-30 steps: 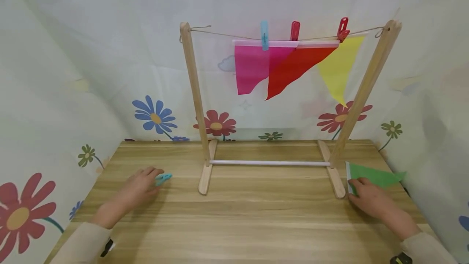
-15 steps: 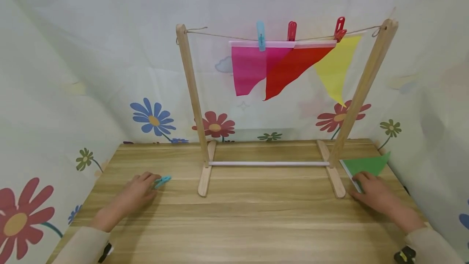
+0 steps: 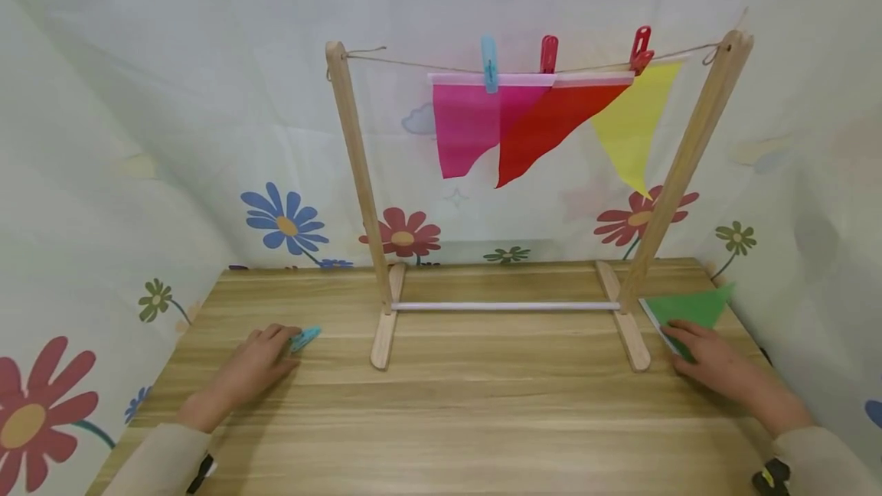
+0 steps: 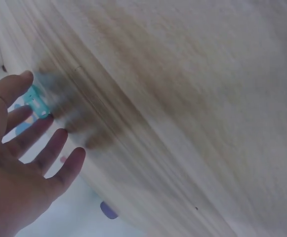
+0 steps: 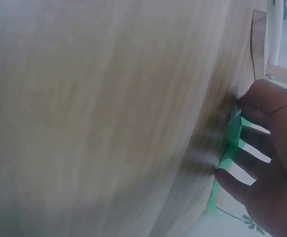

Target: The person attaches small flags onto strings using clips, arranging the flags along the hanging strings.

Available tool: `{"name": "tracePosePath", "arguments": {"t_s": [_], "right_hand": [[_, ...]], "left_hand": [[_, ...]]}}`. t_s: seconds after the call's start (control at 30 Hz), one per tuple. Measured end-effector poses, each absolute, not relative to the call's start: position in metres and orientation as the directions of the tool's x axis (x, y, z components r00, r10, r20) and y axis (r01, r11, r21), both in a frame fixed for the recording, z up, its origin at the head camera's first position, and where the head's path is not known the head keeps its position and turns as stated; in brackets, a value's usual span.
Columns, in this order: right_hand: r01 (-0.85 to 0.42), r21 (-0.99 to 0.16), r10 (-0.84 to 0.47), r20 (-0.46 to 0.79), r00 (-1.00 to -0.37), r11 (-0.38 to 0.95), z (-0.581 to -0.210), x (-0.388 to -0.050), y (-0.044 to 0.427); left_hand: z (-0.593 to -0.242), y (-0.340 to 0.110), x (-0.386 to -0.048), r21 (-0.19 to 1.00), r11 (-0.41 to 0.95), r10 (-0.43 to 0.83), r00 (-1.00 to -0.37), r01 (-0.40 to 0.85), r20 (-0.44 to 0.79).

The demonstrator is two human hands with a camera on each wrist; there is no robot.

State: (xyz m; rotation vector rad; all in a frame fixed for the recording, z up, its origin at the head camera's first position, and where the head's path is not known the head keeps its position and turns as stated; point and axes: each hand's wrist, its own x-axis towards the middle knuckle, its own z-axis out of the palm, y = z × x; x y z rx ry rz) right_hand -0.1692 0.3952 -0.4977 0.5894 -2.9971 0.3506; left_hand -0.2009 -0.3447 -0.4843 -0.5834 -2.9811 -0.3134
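Observation:
At the left of the table my left hand (image 3: 251,370) pinches a light blue clothespin (image 3: 305,338) between thumb and index finger; the other fingers are spread in the left wrist view. A green triangular flag (image 3: 696,306) with a white edge strip lies by the right foot of a wooden stand (image 3: 361,167). My right hand (image 3: 720,366) rests its fairly straight fingers on that flag, covering part of it. In the right wrist view the thumb (image 5: 257,101) is beside the flag's edge.
Between the stand's posts runs a string. A pink flag (image 3: 465,128), a red flag (image 3: 558,125) and a yellow flag (image 3: 637,125) hang there below a light blue clothespin (image 3: 489,63) and two red clothespins (image 3: 548,54). A white rod (image 3: 506,305) joins the feet.
The green flag has turned on the table and shifted left, its strip now slanted. My right hand has moved slightly right over it. The left hand stays nearly in place with the clothespin.

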Motion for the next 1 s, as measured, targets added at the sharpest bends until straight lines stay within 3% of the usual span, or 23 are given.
{"name": "tracePosePath", "arguments": {"t_s": [0.4,0.77,1.0], "right_hand": [[-0.445,-0.071,-0.422,0.212,-0.881,0.893,-0.5063,-0.1719,0.3900],[-0.394,-0.138,-0.347,0.275,-0.897,0.909,-0.5024,-0.1772,0.3855],[-0.405,-0.148,-0.335,0.351,-0.874,0.902,-0.5024,-0.1789,0.3888]], "left_hand": [[-0.4916,-0.3479,-0.2047,0.188,0.918,0.337,-0.936,0.350,0.102],[-0.4896,-0.3454,-0.2069,0.179,0.921,0.330,-0.937,0.347,0.116],[-0.4880,-0.3438,-0.2073,0.179,0.921,0.327,-0.937,0.345,0.121]]}}
